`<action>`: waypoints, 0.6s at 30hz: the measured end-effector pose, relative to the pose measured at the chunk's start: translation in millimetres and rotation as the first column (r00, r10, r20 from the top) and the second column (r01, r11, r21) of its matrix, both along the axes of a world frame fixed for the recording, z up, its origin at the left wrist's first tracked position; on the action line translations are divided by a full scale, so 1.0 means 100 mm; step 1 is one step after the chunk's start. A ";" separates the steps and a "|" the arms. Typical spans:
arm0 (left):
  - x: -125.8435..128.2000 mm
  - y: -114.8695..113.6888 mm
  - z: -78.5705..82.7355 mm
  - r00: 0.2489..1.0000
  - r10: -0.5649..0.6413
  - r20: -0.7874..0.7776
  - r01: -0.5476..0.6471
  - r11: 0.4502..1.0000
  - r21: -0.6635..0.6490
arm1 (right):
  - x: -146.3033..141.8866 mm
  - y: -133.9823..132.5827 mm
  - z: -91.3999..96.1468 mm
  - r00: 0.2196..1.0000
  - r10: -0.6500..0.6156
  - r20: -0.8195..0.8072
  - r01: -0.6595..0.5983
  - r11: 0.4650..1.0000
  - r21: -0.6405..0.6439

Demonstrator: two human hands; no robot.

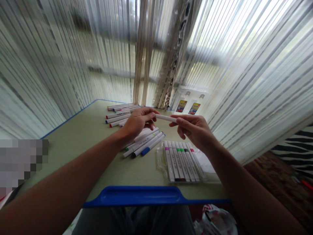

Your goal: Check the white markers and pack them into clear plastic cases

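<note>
Both my hands hold one white marker (164, 117) level above the table. My left hand (138, 121) is closed round its left end, and my right hand (194, 129) pinches its right end. Under my left hand lies a loose bunch of white markers (146, 142) with coloured caps, blue and green among them. Below my right hand a clear plastic pouch (182, 160) holds several markers side by side. Another row of markers (119, 114) lies further back on the table.
The pale green table (83, 133) has a blue rim and a blue tray lip (143, 195) at its near edge. Sheer striped curtains (246, 71) hang close behind and on both sides. A zebra-patterned cloth (294, 153) lies at the right. A white bag (216, 220) sits below the table.
</note>
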State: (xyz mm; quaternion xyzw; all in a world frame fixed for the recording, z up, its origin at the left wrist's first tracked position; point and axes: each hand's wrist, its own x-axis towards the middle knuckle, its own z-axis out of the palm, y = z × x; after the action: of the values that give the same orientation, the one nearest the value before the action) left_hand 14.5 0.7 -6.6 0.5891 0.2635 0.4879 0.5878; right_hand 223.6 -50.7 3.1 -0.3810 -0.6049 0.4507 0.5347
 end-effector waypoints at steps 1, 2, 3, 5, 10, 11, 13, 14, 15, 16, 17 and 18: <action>0.00 0.00 0.00 1.000 -0.002 0.001 0.002 1.000 -0.001 | 0.00 0.00 0.00 1.000 0.005 -0.013 -0.005 1.000 -0.006; 0.00 0.00 0.01 1.000 -0.003 0.003 0.003 1.000 -0.001 | -0.01 0.00 0.01 1.000 0.010 -0.024 -0.010 1.000 -0.009; 0.00 -0.01 0.01 1.000 -0.005 0.005 0.005 1.000 -0.002 | -0.01 -0.01 0.01 0.999 0.016 -0.035 -0.016 1.000 -0.009; -0.01 -0.01 0.01 1.000 -0.009 0.008 0.009 1.000 -0.006 | 0.00 -0.01 0.02 0.998 0.034 -0.052 -0.035 0.999 -0.008; -0.02 -0.01 0.01 1.000 -0.006 0.010 0.007 1.000 -0.017 | 0.01 -0.03 0.03 0.997 0.061 -0.050 -0.062 0.998 -0.018; -0.02 -0.01 0.01 1.000 -0.007 0.011 0.008 1.000 -0.019 | 0.01 -0.03 0.03 0.997 0.058 -0.051 -0.059 0.998 -0.016; -0.02 -0.01 0.02 1.000 -0.014 0.015 0.014 1.000 -0.021 | 0.02 -0.02 0.03 0.997 0.042 -0.064 -0.042 0.999 -0.005; -0.02 -0.02 0.02 1.000 -0.018 0.016 0.019 1.000 -0.022 | 0.02 -0.01 0.03 0.997 0.028 -0.076 -0.028 1.000 0.000; -0.02 -0.02 0.03 1.000 -0.023 0.017 0.023 0.999 -0.023 | 0.02 0.00 0.03 0.996 0.010 -0.090 -0.010 1.000 0.002; -0.02 -0.03 0.03 0.999 -0.028 0.017 0.028 0.999 -0.023 | 0.02 0.01 0.03 0.994 -0.011 -0.106 0.011 1.000 0.000; -0.02 -0.04 0.04 0.999 -0.030 0.018 0.031 0.999 -0.023 | 0.03 0.02 0.04 0.992 -0.033 -0.122 0.033 0.999 -0.005; -0.02 -0.04 0.04 0.999 -0.032 0.017 0.033 0.999 -0.023 | 0.03 0.03 0.04 0.989 -0.055 -0.137 0.054 0.998 -0.011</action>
State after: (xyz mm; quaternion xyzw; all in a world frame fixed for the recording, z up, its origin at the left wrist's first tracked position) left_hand 12.3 -3.4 -2.3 0.5824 0.2548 0.4800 0.6046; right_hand 226.9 -47.6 7.1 -0.3676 -0.5542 0.4633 0.5857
